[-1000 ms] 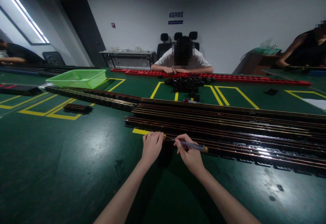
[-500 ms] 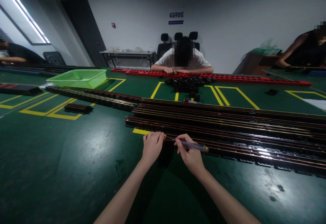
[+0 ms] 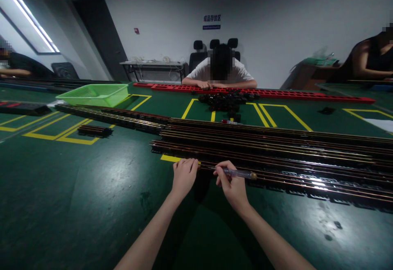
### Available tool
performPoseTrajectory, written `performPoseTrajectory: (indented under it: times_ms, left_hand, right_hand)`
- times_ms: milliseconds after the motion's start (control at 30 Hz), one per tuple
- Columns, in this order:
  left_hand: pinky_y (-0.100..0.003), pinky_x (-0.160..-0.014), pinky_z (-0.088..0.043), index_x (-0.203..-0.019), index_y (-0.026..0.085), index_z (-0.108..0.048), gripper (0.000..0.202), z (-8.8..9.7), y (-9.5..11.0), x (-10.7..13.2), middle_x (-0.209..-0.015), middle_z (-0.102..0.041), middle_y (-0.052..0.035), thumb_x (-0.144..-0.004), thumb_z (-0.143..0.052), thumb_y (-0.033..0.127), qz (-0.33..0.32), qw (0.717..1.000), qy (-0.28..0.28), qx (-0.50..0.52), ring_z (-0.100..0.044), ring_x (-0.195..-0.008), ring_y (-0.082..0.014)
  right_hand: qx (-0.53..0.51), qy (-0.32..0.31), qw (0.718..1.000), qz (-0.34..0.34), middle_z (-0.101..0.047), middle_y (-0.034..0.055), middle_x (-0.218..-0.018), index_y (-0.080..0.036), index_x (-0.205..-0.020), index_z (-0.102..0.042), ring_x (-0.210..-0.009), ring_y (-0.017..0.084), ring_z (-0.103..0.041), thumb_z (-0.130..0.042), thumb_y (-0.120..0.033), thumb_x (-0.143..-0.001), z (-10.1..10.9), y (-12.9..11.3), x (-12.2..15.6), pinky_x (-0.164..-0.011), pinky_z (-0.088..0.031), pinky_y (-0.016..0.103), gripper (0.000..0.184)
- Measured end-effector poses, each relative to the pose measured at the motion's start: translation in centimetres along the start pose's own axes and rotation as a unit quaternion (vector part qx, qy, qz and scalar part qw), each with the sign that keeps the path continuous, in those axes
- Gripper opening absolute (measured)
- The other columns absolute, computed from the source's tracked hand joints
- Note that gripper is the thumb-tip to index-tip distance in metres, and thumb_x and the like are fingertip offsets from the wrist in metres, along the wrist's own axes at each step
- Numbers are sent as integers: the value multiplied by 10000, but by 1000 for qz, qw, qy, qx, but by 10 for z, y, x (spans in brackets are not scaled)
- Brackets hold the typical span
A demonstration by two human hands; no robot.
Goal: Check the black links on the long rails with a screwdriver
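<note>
My left hand [image 3: 184, 176] is closed at the left end of the nearest long black rail with copper-coloured strips [image 3: 276, 179], its fingers curled over that end. What lies under the fingers is hidden. In my right hand [image 3: 232, 184] is a screwdriver [image 3: 241, 174] with a clear handle, gripped between thumb and fingers. Its thin shaft points left toward my left hand, along the rail; I cannot tell whether the tip touches anything. Behind my hands lie several similar black rails [image 3: 245, 141], side by side, running off to the right.
A light green basket [image 3: 104, 94] stands at the back left, near a short rail piece [image 3: 94, 130]. Small black parts [image 3: 222, 101] are heaped before a red slotted frame [image 3: 291, 94]. A person [image 3: 196, 71] leans over that frame; others sit far left and right.
My right hand has shifted slightly to the right with the screwdriver, away from my left hand. My left hand stays almost still. The person at right has moved an arm.
</note>
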State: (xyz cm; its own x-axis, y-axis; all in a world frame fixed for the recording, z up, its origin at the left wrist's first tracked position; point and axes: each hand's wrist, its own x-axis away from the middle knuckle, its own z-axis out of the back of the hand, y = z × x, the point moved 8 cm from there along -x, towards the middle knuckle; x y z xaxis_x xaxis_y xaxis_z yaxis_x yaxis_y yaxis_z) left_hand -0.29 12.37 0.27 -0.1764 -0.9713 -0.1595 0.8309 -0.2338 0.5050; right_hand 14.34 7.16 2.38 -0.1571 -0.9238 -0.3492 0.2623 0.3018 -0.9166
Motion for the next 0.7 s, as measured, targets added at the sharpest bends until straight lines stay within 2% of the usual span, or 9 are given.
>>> performPoseTrajectory:
  times_ms: [167,367,700]
  left_hand:
    - [-351,-828,-332,-888,187,-651,351,1,-1,1,-889,-672,-27,-945,-317,279,3,1000,2,19,-548,-909,-200]
    - [-349,-835,-342,-864,191,-652,353,1,-1,1,-869,-671,-19,-943,-322,288,4,999,8,36,-555,-907,-194]
    - [-375,-858,-357,-889,205,-660,371,1,-3,1,-986,-676,-34,-945,-306,304,1,999,16,37,-558,-962,-201]
  right_hand:
    - [-9,-1,1000,7,-579,8,-660,-182,-813,-516,-448,85,-516,-469,-354,-877,2,0,0,-424,-423,204,189]
    - [-23,41,999,-2,-573,6,-649,-184,-800,-512,-440,88,-510,-484,-371,-869,11,1,3,-412,-410,208,202]
    - [-39,79,996,-6,-568,-8,-595,-182,-794,-509,-418,94,-522,-495,-377,-864,25,3,5,-376,-403,201,208]
